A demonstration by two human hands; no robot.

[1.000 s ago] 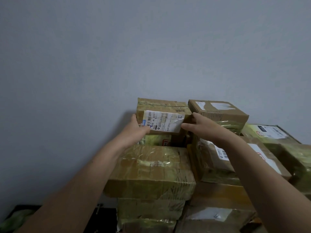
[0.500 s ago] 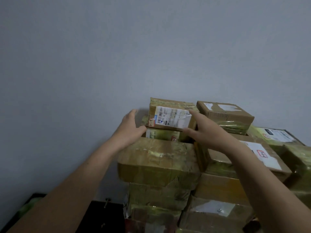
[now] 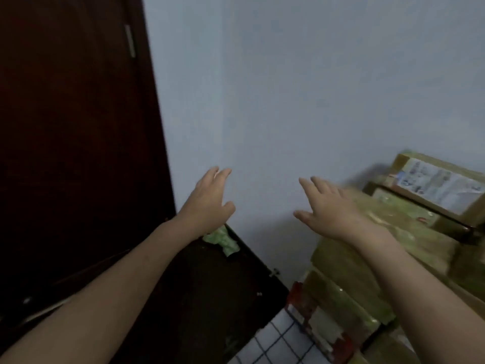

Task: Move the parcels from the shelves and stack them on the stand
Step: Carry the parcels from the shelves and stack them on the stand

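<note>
Taped brown parcels are stacked at the right edge of the head view, blurred by motion. The top one is a small parcel with a white label (image 3: 443,187), lying on a wide taped parcel (image 3: 409,232). My left hand (image 3: 207,203) hangs in the air in front of the wall, fingers straight, holding nothing. My right hand (image 3: 330,206) is stretched out with fingers spread just left of the stack, apart from the labelled parcel and empty. The stand under the stack is hidden.
A dark wooden door (image 3: 73,153) fills the left side. A dark low cabinet (image 3: 210,298) stands below it with a crumpled green wrapper (image 3: 223,240) on top. A grey-blue wall (image 3: 288,88) is ahead. White tiled floor (image 3: 275,342) shows at the bottom.
Both hands have let go of the small labelled parcel, which now rests on top of the stack. The view has swung left, so the stack sits at the right edge.
</note>
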